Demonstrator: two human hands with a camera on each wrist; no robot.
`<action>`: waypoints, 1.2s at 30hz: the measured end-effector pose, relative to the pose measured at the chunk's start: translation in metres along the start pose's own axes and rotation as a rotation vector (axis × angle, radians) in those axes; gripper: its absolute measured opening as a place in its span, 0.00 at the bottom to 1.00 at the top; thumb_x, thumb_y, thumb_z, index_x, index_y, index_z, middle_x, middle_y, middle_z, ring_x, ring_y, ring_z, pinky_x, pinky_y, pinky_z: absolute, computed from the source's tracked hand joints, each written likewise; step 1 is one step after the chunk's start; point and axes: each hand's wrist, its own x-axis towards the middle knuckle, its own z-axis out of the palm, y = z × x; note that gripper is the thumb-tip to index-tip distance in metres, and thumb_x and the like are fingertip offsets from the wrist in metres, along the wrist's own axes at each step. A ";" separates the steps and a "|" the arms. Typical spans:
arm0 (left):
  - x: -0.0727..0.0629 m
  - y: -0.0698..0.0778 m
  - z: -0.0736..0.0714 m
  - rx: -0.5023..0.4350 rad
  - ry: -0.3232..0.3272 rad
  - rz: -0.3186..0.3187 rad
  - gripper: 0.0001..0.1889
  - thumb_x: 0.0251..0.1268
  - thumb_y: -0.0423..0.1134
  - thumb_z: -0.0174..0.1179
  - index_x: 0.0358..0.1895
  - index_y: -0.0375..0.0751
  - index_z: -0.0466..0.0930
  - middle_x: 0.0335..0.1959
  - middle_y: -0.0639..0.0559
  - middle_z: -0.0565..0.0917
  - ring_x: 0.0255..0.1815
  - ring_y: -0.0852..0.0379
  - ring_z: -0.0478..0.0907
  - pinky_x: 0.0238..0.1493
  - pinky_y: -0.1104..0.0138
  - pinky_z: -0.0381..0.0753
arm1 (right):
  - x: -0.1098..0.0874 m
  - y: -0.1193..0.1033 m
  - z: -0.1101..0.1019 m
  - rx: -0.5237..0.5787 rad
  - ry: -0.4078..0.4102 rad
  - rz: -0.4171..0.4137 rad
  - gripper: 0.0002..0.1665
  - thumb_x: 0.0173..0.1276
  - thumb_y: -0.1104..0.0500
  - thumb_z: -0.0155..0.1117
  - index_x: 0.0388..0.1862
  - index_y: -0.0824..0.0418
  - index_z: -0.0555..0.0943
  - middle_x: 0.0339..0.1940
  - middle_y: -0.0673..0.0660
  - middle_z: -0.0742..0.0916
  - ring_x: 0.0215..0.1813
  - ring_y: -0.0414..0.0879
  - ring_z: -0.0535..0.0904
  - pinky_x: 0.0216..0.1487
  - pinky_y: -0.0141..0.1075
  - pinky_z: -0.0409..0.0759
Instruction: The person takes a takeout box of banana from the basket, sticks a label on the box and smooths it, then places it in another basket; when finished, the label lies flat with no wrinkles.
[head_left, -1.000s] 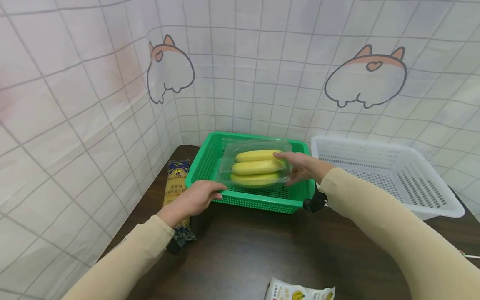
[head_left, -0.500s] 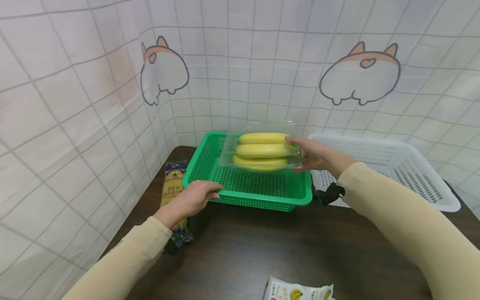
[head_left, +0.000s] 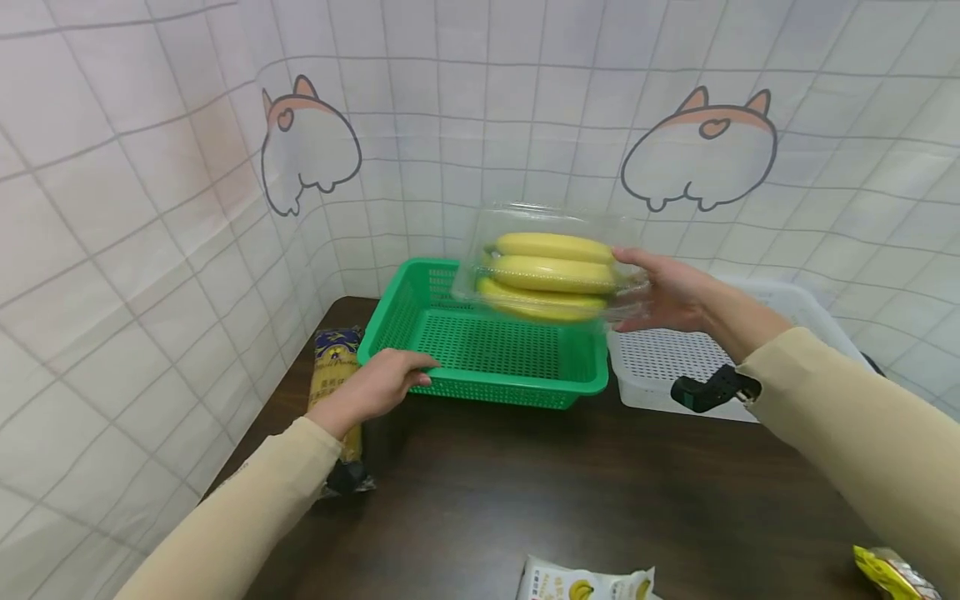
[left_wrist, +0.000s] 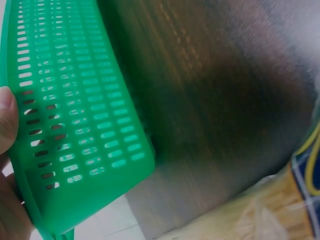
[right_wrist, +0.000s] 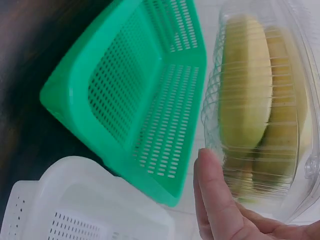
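Observation:
My right hand (head_left: 667, 292) grips the right end of a clear plastic box (head_left: 472, 267) and holds it tilted above the back of the green basket (head_left: 517, 385). Several yellow bananas (head_left: 555, 273) lie inside the box; in the right wrist view they show through its ribbed wall (right_wrist: 245, 85). My left hand (head_left: 378, 385) holds the front rim of the basket near its left corner. In the left wrist view the thumb (left_wrist: 6, 120) presses the outer side of the perforated wall (left_wrist: 75, 100), and the other fingers are mostly hidden behind the rim.
A white basket (head_left: 660, 392) stands right of the green one. A bag of pasta (head_left: 330, 367) lies to the left, partly behind my left arm. Nearer on the dark table (head_left: 450, 500) are a white packet with banana pictures (head_left: 585, 583) and a yellow packet (head_left: 892, 571).
The box of bananas has risen out of the green basket and moved right and back with my right hand. My left hand stays on the rim. The view has shifted slightly.

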 end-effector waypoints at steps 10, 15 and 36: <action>0.014 -0.013 -0.005 -0.016 -0.027 -0.032 0.17 0.75 0.33 0.58 0.61 0.31 0.81 0.57 0.38 0.86 0.57 0.41 0.84 0.57 0.51 0.84 | -0.029 0.000 -0.010 -0.005 0.025 -0.027 0.48 0.79 0.29 0.41 0.83 0.52 0.41 0.83 0.70 0.52 0.80 0.67 0.56 0.62 0.47 0.82; 0.019 -0.015 -0.009 -0.027 -0.049 -0.052 0.17 0.76 0.33 0.57 0.63 0.32 0.81 0.58 0.37 0.85 0.58 0.40 0.84 0.57 0.51 0.84 | -0.043 0.000 -0.016 -0.023 0.041 -0.031 0.48 0.78 0.28 0.40 0.83 0.52 0.42 0.82 0.69 0.53 0.79 0.65 0.57 0.63 0.47 0.81; 0.031 -0.019 -0.014 0.024 -0.094 -0.088 0.24 0.78 0.42 0.57 0.70 0.33 0.74 0.67 0.35 0.79 0.67 0.36 0.76 0.67 0.44 0.75 | -0.077 0.023 0.002 0.063 0.052 -0.068 0.41 0.79 0.34 0.48 0.79 0.52 0.50 0.78 0.63 0.58 0.64 0.56 0.79 0.61 0.56 0.82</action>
